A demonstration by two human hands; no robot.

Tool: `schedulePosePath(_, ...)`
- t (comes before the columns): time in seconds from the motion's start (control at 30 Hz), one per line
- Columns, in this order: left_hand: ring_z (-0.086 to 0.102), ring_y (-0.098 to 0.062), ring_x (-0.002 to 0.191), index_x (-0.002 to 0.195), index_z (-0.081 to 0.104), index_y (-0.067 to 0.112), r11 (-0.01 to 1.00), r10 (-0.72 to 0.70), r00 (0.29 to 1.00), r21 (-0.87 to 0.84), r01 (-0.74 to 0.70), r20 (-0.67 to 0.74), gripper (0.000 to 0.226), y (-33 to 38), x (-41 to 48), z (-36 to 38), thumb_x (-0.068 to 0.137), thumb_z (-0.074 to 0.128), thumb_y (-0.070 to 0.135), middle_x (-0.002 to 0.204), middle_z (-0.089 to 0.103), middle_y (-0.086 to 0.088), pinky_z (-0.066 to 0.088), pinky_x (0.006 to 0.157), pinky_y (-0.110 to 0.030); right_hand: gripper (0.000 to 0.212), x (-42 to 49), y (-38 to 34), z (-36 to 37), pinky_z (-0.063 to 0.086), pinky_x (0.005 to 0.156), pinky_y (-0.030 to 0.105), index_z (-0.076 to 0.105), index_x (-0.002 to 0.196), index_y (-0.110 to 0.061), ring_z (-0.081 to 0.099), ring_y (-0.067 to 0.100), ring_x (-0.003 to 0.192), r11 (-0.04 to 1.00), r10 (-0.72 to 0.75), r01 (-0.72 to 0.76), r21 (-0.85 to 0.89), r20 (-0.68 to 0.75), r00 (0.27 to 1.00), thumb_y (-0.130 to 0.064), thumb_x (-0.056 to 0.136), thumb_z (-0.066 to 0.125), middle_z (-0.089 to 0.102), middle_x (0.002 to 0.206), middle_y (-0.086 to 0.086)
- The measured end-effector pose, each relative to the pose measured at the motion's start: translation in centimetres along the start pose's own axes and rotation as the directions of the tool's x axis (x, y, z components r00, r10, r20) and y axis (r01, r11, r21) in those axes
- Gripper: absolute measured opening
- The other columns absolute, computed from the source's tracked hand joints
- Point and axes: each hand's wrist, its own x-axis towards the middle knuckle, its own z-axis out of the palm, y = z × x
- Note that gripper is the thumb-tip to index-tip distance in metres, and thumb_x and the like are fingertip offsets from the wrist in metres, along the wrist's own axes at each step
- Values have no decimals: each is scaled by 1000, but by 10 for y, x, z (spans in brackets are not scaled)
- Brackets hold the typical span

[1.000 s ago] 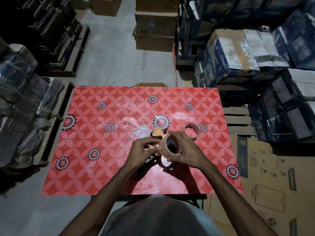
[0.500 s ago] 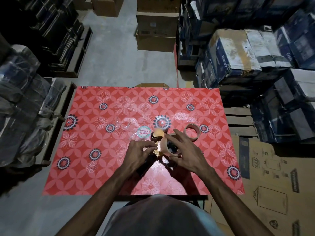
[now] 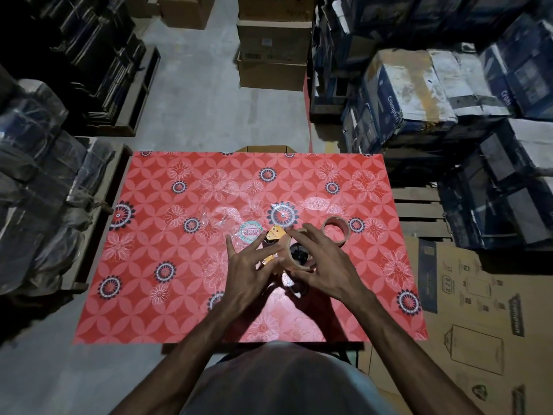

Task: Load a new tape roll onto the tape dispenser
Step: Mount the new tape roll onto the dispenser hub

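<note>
A yellow and black tape dispenser [image 3: 273, 236] lies near the middle of the red patterned table [image 3: 167, 265]. A brown tape roll [image 3: 294, 259] sits on the dispenser's black hub. My right hand [image 3: 324, 265] rests on the roll's right side, fingers curled around its rim. My left hand [image 3: 251, 265] presses on the dispenser's yellow body with fingers spread. The dispenser's lower part is hidden under both hands.
A second tape roll [image 3: 335, 230] lies on the table just right of my hands. A clear wrapper with a round label [image 3: 250, 232] lies left of the dispenser. Stacked cartons [image 3: 419, 94] stand to the right, wrapped bundles [image 3: 39, 175] to the left, flattened cardboard [image 3: 478, 324] at lower right.
The roll has gone down from tilted in my right hand onto the dispenser's hub. My left fingers have spread out flat over the dispenser.
</note>
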Motion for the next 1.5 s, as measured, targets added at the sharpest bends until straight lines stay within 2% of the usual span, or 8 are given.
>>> schedulePosePath(0.43, 70, -12, 119, 106, 83, 16, 993, 120, 992, 6, -120, 27, 25, 1, -10, -3, 86, 82, 1, 114, 78, 2, -4, 130, -58, 78, -4, 8, 5, 53, 84, 29, 43, 152, -43, 42, 10, 133, 998, -59, 58, 28, 47, 997, -36, 84, 80, 39, 150, -13)
schedulePosePath(0.53, 59, 1, 126, 105, 84, 19, 983, 178, 983, 28, -179, 55, 30, 1, -15, -1, 86, 79, -4, 109, 80, 9, -17, 128, -47, 71, -6, 13, 9, 47, 77, 23, 45, 149, -43, 47, 9, 129, 997, -74, 73, 21, 75, 994, -42, 86, 76, 43, 145, -15)
schedulePosePath(0.63, 41, 17, 138, 109, 82, 27, 985, 167, 982, 19, -170, 92, 35, -7, -22, 3, 90, 74, -2, 109, 69, 31, -20, 124, -63, 63, -8, 14, 14, 53, 82, 27, 48, 148, -41, 50, 11, 127, 996, -81, 77, 47, 94, 992, -55, 88, 59, 48, 141, -14)
schedulePosePath(0.77, 39, 17, 140, 107, 83, 28, 990, 136, 985, 15, -139, 103, 28, -10, -22, 6, 93, 69, 7, 110, 75, 21, -20, 122, -67, 65, -9, 10, 10, 51, 80, 25, 54, 145, -35, 52, 12, 122, 996, -71, 65, 68, 94, 993, -60, 85, 47, 52, 135, -10)
schedulePosePath(1.0, 57, -11, 137, 98, 84, 26, 1000, 8, 998, 20, -9, 67, 19, -33, -1, -12, 90, 78, 10, 118, 76, 10, -16, 123, -68, 77, -21, 21, -5, 39, 99, 25, 52, 150, -25, 40, 20, 140, 993, -109, 101, 54, 202, 973, -7, 79, 76, 44, 158, 0)
schedulePosePath(1.13, 56, -9, 135, 100, 84, 25, 995, 47, 995, 79, -54, 93, 19, -36, 8, -10, 87, 82, 10, 116, 80, 4, -11, 121, -75, 102, -17, 41, 4, 44, 109, 33, 32, 158, -32, 37, 16, 146, 997, -34, 17, 78, 223, 974, -8, 73, 82, 36, 161, -8)
schedulePosePath(1.33, 58, 1, 127, 100, 84, 26, 996, 75, 995, 41, -78, 72, 18, -32, 11, -5, 91, 78, 13, 113, 80, 11, -12, 124, -69, 91, -12, 46, 14, 33, 89, -2, 41, 142, -48, 41, 11, 124, 925, 137, -226, 307, 285, 949, -20, 61, 70, 38, 137, 1)
schedulePosePath(1.5, 62, -2, 122, 102, 84, 28, 1000, -30, 999, 1, 30, 26, 16, -27, 7, -1, 92, 79, 15, 118, 78, 7, -11, 126, -66, 90, -6, 41, 32, 39, 102, 12, 41, 139, -39, 40, 22, 132, 825, 182, -332, 458, 341, 922, -14, 57, 70, 39, 136, 8)
